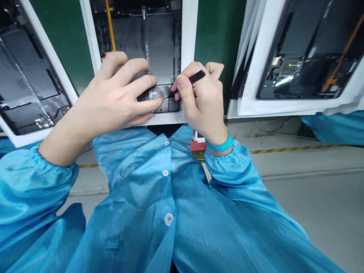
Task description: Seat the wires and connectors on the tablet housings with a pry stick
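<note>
While a fine-tipped black tool point(196, 77) is pinched between the thumb and fingers of the right hand point(203, 104), its thin tip is held at a dark flexible piece point(155, 95) on the lower edge of an opened tablet-style device point(159, 49). The device, with its black inner panel exposed, is seated in a white frame point(188, 38) on a green work surface point(218, 38). The left hand point(113, 98) is unclenched and grasps nothing visible; its fingers are spread over the lower panel, and the lowest of the fingertips point(159, 101) is placed on the dark piece, just beside the tool tip. A narrow ribbon cable point(147, 45) is seen running up the panel, and an orange strip point(110, 24) lies near its upper left side. Similar opened devices point(25, 76) point(308, 57) are framed in white on either side. Both arms are covered by a blue smock point(167, 189), and a teal wristband point(219, 146) is worn on the right wrist. A red-and-white item point(197, 146) is partly hidden near that wrist, and yellow-and-black tape point(295, 149) is laid on the grey floor point(313, 204).
</note>
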{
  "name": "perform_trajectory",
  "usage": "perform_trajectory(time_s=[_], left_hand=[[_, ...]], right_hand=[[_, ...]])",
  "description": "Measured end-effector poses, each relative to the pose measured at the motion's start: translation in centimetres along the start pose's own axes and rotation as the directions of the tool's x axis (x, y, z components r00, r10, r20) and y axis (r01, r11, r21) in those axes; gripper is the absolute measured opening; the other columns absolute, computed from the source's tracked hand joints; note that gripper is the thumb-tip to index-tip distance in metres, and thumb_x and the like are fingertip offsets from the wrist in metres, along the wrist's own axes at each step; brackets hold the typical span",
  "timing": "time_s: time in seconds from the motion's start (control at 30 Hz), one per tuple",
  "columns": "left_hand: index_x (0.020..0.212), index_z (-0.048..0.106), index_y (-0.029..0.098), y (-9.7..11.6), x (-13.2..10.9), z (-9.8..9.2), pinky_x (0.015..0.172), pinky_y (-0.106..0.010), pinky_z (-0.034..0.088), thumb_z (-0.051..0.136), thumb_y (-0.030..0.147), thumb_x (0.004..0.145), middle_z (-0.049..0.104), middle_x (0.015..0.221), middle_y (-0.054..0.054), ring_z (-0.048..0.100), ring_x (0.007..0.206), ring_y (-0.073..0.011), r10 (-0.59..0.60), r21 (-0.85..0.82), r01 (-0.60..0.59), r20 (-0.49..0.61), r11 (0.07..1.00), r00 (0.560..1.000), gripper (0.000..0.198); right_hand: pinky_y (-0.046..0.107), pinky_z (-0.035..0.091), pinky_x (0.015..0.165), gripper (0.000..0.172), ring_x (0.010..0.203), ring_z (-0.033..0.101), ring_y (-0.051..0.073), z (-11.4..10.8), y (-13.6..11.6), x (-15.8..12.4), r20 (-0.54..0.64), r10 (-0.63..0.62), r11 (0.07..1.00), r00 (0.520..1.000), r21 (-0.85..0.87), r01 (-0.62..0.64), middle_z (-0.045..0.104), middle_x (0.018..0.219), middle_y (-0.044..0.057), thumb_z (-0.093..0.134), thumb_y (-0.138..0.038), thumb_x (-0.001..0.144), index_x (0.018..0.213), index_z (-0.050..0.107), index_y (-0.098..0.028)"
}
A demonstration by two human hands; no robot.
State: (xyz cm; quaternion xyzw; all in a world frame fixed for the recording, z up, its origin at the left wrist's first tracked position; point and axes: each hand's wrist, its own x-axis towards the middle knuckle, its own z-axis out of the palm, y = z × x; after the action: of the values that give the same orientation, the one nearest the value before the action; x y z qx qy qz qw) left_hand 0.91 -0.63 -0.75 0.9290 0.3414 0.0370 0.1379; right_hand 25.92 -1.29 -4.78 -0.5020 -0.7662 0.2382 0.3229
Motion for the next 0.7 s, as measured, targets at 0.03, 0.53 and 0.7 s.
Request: perform_trajectory(time_s=[0.03,0.53,0.7], left_hand=[[0.131,0.080,0.027,0.0,0.0,0.0,0.129,-0.075,0.036,0.048,0.043,0.118,0.070,0.150,-0.010,0.052,0.159,-0.0422,0.002,0.001,-0.002,-0.003,1.000,1.000,0.038],[0.135,0.080,0.027,-0.6,1.6,-1.5,0.119,-0.084,0.048,0.046,0.047,0.119,0.071,0.143,-0.012,0.055,0.159,-0.0482,0.107,0.106,-0.115,0.075,0.988,0.991,0.043],[0.134,0.082,0.022,-1.0,2.6,-2.4,0.127,-0.087,0.037,0.046,0.050,0.119,0.073,0.141,-0.014,0.049,0.163,-0.0498,0.132,0.008,-0.134,0.120,0.991,0.984,0.048]], right_hand=[[0.057,0.049,0.110,0.049,0.086,0.071,0.030,0.0,0.1,0.0,-0.002,0.005,1.000,1.000,0.018,-0.005,0.072,0.086,0.004,0.028,-0.056,0.120,0.094,0.063,-0.033],[0.058,0.051,0.110,0.050,0.081,0.071,0.030,-0.1,0.0,0.0,-0.016,0.006,0.999,1.000,-0.049,-0.007,0.074,0.083,0.004,0.026,-0.054,0.121,0.093,0.062,-0.033],[0.059,0.050,0.109,0.044,0.083,0.072,0.029,-0.1,0.0,0.0,-0.035,-0.003,1.000,0.999,0.029,0.004,0.074,0.084,0.004,0.033,-0.046,0.121,0.092,0.063,-0.031]])
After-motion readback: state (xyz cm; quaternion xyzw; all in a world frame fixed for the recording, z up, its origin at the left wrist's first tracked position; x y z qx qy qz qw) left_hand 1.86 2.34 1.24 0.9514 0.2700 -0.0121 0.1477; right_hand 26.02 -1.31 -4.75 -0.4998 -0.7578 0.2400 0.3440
